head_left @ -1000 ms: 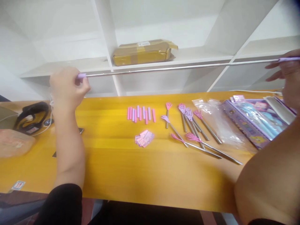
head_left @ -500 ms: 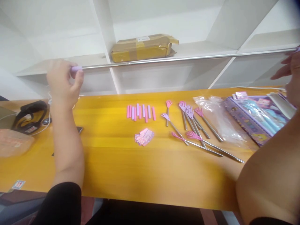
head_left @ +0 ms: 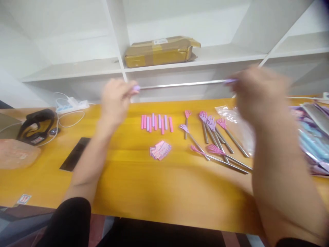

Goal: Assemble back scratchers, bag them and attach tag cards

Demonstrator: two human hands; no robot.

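A telescopic back scratcher [head_left: 182, 84], a thin silver rod with purple ends, stretches level above the back of the table. My left hand [head_left: 117, 99] is closed around its left purple end. Its right purple end sits in the closed fingers of my right hand [head_left: 257, 91], which is smeared by motion. Below the rod, several pink and purple tubes [head_left: 155, 123] stand in a row on the wooden table [head_left: 144, 185]. Nearer me lies a small fanned pile of pink cards [head_left: 160, 150]. Several more back scratchers [head_left: 217, 137] with pink or purple hand-shaped heads lie right of the tubes.
Clear plastic bags [head_left: 238, 127] lie beneath my right forearm. A box of packaged items [head_left: 315, 137] stands at far right. Leftward are a dark phone [head_left: 75, 154], a black headset [head_left: 36, 127] and a power strip [head_left: 73, 105]. A taped carton [head_left: 159, 53] rests on the white shelf [head_left: 218, 55].
My hands have come much closer together, left moving rightward and right moving leftward, and both slightly lower. The rod between them is far shorter. The view has shifted slightly.
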